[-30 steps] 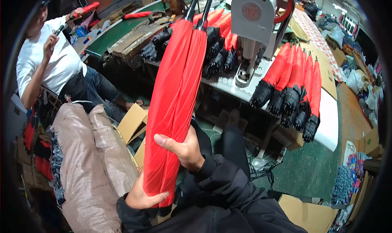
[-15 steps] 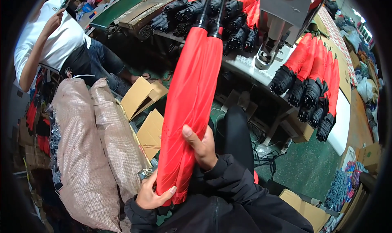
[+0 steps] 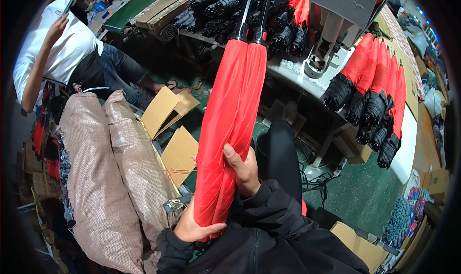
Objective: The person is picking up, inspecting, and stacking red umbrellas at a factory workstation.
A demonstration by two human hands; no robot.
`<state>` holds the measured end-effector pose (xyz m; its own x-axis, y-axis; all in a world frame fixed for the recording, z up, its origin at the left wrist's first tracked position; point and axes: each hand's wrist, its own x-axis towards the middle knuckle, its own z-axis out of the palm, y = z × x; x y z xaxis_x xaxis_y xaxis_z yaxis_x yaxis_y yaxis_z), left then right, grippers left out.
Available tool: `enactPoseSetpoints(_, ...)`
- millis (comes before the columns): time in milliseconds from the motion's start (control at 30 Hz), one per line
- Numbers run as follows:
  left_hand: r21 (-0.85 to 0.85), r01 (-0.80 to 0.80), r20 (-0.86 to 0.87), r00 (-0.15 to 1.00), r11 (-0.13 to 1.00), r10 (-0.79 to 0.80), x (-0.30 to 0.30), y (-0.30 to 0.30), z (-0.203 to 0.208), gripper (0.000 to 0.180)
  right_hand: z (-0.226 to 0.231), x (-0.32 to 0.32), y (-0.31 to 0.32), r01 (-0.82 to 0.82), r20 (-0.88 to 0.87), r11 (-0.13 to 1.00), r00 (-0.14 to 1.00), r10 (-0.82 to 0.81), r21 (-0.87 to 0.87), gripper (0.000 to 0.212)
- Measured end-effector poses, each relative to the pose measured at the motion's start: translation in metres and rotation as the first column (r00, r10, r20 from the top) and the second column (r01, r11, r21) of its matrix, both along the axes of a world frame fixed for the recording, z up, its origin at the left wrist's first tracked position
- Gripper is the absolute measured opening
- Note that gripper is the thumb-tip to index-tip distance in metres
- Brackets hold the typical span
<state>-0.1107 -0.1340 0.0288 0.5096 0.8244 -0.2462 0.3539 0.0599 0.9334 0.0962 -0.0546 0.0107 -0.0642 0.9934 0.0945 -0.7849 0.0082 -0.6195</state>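
Observation:
Two red furled umbrellas (image 3: 223, 111) stand side by side, tilted, in front of me. Their black collars and thin shafts point up and away. My left hand (image 3: 194, 226) is closed round the lower end, its thumb across the red cloth. Higher up, my right hand (image 3: 244, 171) wraps the right side, thumb lying along the front; its other fingers are mostly hidden behind the cloth. Beyond the shafts lies a pile of red umbrellas with black ends (image 3: 223, 5). More red umbrellas (image 3: 367, 87) rest on the right of the worktable.
A grey machine (image 3: 338, 15) stands on the white worktable (image 3: 300, 82). Two woven sacks (image 3: 98, 178) fill the left, beside open cardboard (image 3: 165, 108). A person in a white shirt (image 3: 67, 43) holds a phone at the far left. Cables (image 3: 319, 178) lie under the table.
The umbrellas' upper ends have moved slightly right and down, and they stand a little more upright. Both hands have shifted slightly right; the left thumb now lies flatter across the cloth.

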Motion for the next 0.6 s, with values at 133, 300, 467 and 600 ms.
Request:
enactPoseSetpoints(133,-0.07,0.089,0.005,0.996,0.994,-0.089,-0.007,0.007,0.001,0.1,0.013,0.005,0.003,-0.04,-0.006,0.998,0.999,0.04,0.053,0.076)
enactPoseSetpoints(300,-0.338,0.242,0.089,0.97,0.909,-0.226,-0.031,0.011,0.033,0.079,0.03,0.018,0.006,0.066,-0.041,0.998,0.997,-0.066,-0.008,0.07)
enactPoseSetpoints(467,-0.459,0.347,0.103,0.935,0.818,-0.339,-0.038,-0.001,0.057,0.069,0.038,0.022,-0.027,0.285,0.22,0.952,0.941,-0.257,-0.109,0.032)
enactPoseSetpoints(600,-0.47,0.429,0.155,0.901,0.772,-0.406,-0.029,0.008,0.049,0.074,0.032,0.038,-0.026,0.385,0.248,0.905,0.908,-0.337,-0.18,0.025)
